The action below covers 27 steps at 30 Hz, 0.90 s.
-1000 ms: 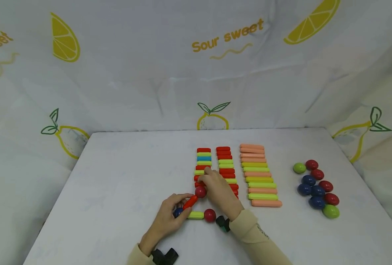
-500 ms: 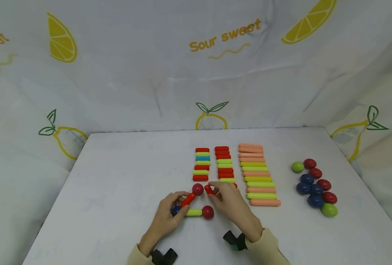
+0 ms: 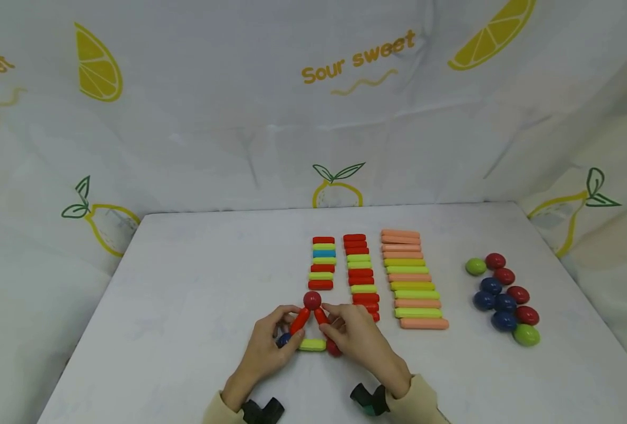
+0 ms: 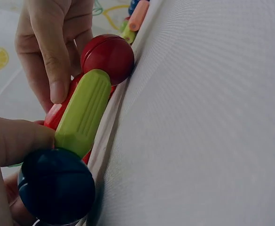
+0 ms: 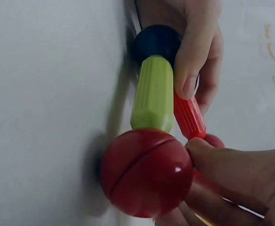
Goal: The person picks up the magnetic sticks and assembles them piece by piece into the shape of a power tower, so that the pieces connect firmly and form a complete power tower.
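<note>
Located triangular assembly on white table [image 3: 212, 265], between both hands, with red apex ball [image 3: 312, 300] at far point; taken as landmark below.

Noted left hand [image 3: 271, 335] bent to a narrow pinch, thumb and fingers about left red rod [image 3: 299, 321], down-left of apex ball. Noted right hand [image 3: 361, 335] likewise pinching right red rod [image 3: 321, 316], down-right of apex ball. Read both grips as bracing: taken from opposite outer sides, probably to hold both rods at matching slants against apex ball without covering it. (Could not see lower end of right red rod; hidden by fingers.)

Found base on near side of apex ball: lime rod [image 3: 312, 345] joining blue ball [image 4: 57, 186] at left to red corner ball [image 5: 146, 174] at right. Judged base useful as a spacer, fixing spread of slanted rods. Could not judge contact of apex ball with table.

Logged spare parts: left row of short rods [image 3: 322, 268] just beyond apex ball; second short row [image 3: 359, 258] to its right; long rods [image 3: 408, 270] farther right; loose balls [image 3: 506, 302] well apart, rightmost. Presumably sorted by length and shape for easy picking, kept off to one side for working room.
</note>
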Each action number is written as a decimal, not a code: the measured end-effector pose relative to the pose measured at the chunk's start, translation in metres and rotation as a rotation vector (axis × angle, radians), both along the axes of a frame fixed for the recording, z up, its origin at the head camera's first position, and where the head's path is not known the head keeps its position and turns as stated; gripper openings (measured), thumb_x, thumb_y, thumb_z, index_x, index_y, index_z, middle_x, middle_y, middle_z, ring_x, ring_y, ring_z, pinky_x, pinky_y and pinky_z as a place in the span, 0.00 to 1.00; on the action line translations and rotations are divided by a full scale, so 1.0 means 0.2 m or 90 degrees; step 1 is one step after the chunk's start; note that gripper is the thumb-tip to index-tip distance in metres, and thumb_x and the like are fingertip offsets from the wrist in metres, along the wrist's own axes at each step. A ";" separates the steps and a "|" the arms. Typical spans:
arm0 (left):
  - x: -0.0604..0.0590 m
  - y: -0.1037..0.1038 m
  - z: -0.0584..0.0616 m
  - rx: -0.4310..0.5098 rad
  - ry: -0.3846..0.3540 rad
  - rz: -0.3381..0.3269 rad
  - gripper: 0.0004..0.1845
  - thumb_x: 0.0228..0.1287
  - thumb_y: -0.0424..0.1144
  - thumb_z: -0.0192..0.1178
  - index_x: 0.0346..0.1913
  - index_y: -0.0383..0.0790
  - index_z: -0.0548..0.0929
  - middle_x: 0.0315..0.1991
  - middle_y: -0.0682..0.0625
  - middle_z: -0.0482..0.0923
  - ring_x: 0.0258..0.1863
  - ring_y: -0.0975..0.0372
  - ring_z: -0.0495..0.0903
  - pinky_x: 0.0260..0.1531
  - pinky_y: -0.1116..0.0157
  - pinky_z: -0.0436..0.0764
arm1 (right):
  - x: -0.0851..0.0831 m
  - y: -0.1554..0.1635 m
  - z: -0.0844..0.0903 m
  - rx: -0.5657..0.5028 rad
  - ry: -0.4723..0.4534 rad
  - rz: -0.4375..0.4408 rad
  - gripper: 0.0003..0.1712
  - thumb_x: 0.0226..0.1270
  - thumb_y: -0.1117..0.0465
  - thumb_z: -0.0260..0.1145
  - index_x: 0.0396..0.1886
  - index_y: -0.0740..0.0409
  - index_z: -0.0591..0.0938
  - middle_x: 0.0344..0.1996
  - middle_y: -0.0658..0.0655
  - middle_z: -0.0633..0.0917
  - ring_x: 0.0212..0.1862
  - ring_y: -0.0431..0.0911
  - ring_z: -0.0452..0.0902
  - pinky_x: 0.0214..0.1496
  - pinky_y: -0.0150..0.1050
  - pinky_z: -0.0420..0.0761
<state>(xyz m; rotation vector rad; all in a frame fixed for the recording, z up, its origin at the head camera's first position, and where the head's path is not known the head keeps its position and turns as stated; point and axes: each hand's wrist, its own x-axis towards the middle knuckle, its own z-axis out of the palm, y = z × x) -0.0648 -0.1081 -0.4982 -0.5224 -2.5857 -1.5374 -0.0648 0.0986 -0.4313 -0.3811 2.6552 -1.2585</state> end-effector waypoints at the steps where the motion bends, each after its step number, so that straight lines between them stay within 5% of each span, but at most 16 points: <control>1: 0.00 0.00 0.00 -0.002 0.007 -0.006 0.20 0.58 0.36 0.71 0.54 0.41 0.82 0.29 0.57 0.83 0.28 0.74 0.72 0.26 0.75 0.72 | 0.00 0.00 0.00 0.002 0.002 -0.001 0.22 0.61 0.66 0.75 0.55 0.69 0.86 0.32 0.57 0.90 0.30 0.42 0.84 0.31 0.26 0.82; 7: 0.00 -0.01 0.01 -0.056 0.001 -0.054 0.34 0.56 0.42 0.72 0.67 0.41 0.76 0.23 0.62 0.73 0.24 0.76 0.67 0.27 0.76 0.70 | -0.03 0.01 0.00 0.033 0.011 -0.011 0.14 0.63 0.65 0.74 0.47 0.66 0.89 0.32 0.57 0.91 0.30 0.41 0.83 0.31 0.26 0.81; 15: 0.01 -0.02 0.03 -0.091 0.010 -0.085 0.35 0.56 0.43 0.72 0.67 0.38 0.78 0.22 0.60 0.71 0.23 0.76 0.64 0.26 0.77 0.67 | -0.18 -0.03 0.00 0.147 0.141 -0.046 0.17 0.60 0.68 0.75 0.50 0.63 0.89 0.40 0.58 0.87 0.43 0.48 0.81 0.46 0.41 0.88; 20: 0.01 -0.02 0.03 -0.081 0.013 -0.084 0.35 0.56 0.43 0.71 0.68 0.38 0.77 0.22 0.59 0.70 0.23 0.77 0.64 0.26 0.77 0.66 | -0.24 -0.04 -0.04 0.188 0.132 -0.008 0.18 0.60 0.68 0.76 0.51 0.65 0.88 0.37 0.58 0.84 0.40 0.47 0.76 0.42 0.37 0.86; 27: 0.00 -0.02 0.01 -0.045 0.024 -0.070 0.32 0.58 0.40 0.70 0.67 0.37 0.78 0.22 0.58 0.71 0.22 0.76 0.64 0.24 0.77 0.68 | -0.23 -0.03 -0.08 0.160 0.114 -0.030 0.17 0.59 0.68 0.76 0.49 0.63 0.89 0.35 0.57 0.84 0.37 0.44 0.76 0.41 0.36 0.86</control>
